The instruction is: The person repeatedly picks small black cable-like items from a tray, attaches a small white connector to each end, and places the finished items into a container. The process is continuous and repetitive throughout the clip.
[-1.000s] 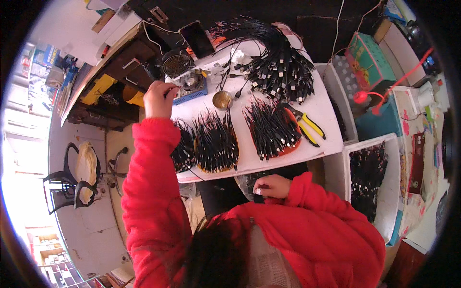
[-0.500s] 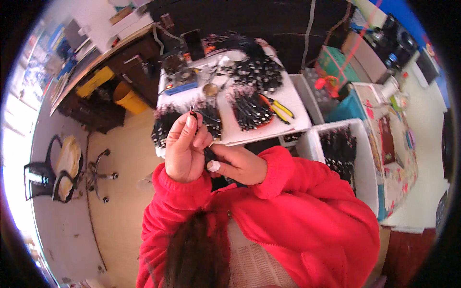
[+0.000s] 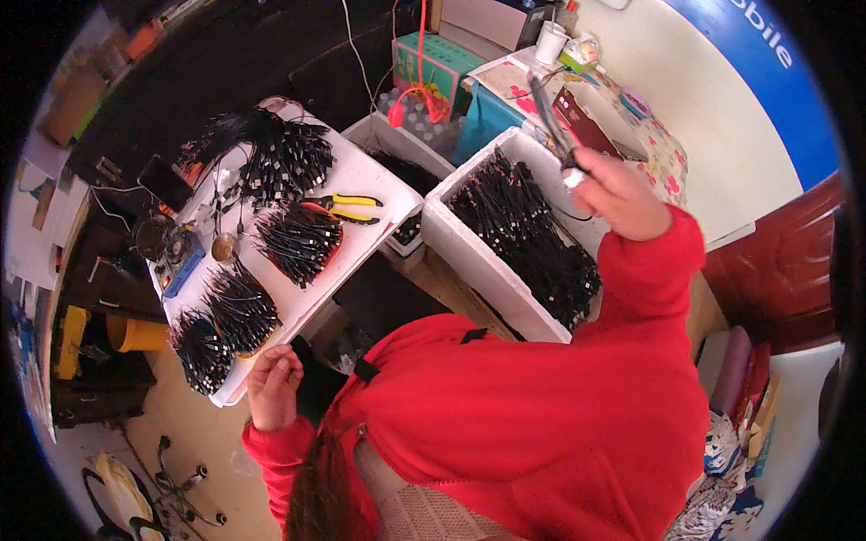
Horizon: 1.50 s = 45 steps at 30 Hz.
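Bare left hand (image 3: 276, 386): fingers curled together by table edge, nothing visible in grip. White foam box (image 3: 478, 266) well filled with thin black cables (image 3: 519, 234). Bare right hand (image 3: 622, 194), near box's far right side, clamped on long black cable (image 3: 548, 110), blurred, partly looped. Looks midway: bundled black cables (image 3: 239, 308) remain on white tabletop (image 3: 365, 171).

On the blue panel (image 3: 785, 86) of the wall, we can read large white lettering (image 3: 765, 36), cut by the view's upper rim. On the green carton (image 3: 451, 54) and the blue device (image 3: 187, 270) near the tabletop's (image 3: 386, 177) left edge, print is too small for us.
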{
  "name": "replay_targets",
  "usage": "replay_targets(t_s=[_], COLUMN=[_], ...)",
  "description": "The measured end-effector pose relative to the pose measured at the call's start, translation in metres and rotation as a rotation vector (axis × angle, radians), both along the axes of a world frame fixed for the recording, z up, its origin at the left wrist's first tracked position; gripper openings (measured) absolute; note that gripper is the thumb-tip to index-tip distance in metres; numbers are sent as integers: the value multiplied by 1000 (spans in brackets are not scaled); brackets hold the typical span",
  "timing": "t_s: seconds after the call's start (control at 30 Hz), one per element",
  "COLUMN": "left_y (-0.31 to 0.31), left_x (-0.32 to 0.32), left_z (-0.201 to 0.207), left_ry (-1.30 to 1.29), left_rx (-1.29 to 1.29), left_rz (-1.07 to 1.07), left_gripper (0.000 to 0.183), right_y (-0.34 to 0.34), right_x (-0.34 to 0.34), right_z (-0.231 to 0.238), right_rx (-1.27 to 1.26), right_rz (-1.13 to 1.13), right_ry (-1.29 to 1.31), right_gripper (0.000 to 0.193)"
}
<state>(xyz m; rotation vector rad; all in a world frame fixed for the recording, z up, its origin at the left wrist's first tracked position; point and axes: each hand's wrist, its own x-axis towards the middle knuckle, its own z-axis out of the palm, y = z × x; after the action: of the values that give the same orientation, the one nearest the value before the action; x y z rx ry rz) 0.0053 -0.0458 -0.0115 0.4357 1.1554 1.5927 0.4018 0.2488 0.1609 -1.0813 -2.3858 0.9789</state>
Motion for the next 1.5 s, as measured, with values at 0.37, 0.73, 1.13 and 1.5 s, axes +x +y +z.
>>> replay_targets(t_s=[0.37, 0.73, 1.13, 1.5], left_y=[-53, -9, -8, -34], left_x=[-19, -177, -198, -119], left_z=[-19, -1, -11, 50], left_ry=[494, 1690, 1615, 319], left_rx=[-280, -700, -741, 138], left_rz=[300, 583, 577, 701], left_gripper=[17, 13, 16, 25], right_y=[56, -64, -101, -108], right_x=[-76, -358, -443, -419], right_z=[-199, -156, -192, -172], right_rx=[306, 147, 391, 286], right_rz=[-209, 668, 622, 542], right_ry=[-752, 87, -79, 150], right_gripper=[33, 16, 15, 10])
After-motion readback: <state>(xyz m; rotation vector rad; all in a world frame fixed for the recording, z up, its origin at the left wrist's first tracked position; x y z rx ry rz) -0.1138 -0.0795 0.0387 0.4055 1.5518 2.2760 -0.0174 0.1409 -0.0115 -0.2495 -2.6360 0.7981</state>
